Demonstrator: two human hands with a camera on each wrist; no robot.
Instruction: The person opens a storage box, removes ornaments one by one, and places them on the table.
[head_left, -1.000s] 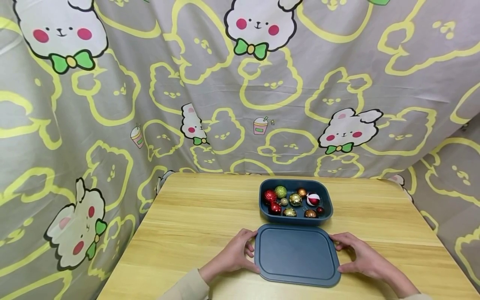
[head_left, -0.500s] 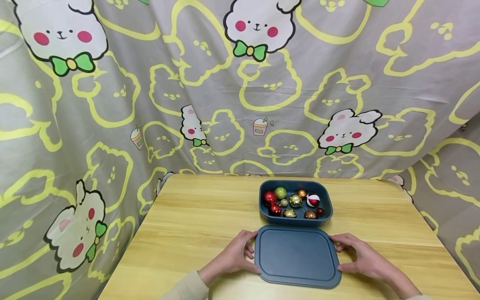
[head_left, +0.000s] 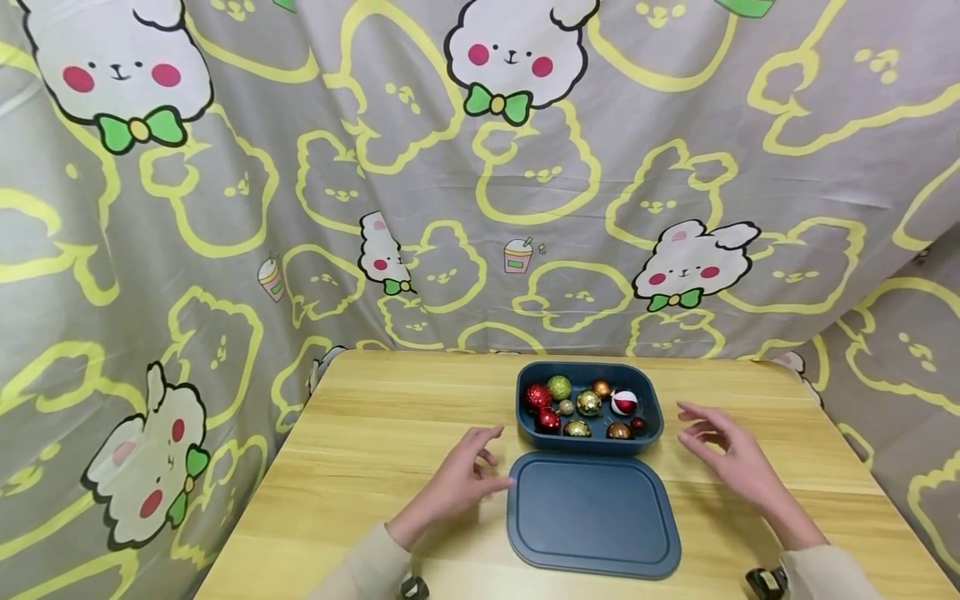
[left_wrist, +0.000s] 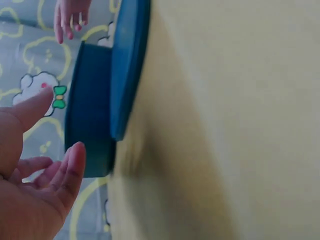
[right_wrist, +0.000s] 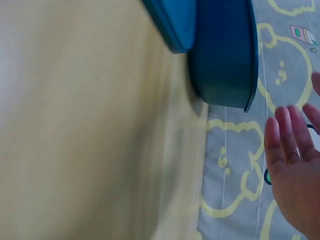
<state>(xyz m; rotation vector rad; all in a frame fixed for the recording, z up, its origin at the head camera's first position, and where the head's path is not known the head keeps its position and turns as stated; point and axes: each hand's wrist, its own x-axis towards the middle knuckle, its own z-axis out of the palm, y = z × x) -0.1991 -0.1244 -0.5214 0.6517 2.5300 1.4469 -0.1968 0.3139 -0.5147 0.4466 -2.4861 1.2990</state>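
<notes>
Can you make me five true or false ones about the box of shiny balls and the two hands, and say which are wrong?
1. Christmas baubles lie inside the dark blue container. True.
2. The lid is on the container. False: it lies on the wooden table, in front of the container.
3. The green bauble is left of the red-and-white bauble. True.
4. The right hand holds a bauble. False: it holds nothing.
5. The left hand is left of the container. True.

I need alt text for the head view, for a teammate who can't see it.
A left hand and a right hand, both empty, flank an open dark blue box of shiny balls and the flat lid lying in front of it. Beneath is a wood-grain table; behind hangs a cartoon-print curtain.
</notes>
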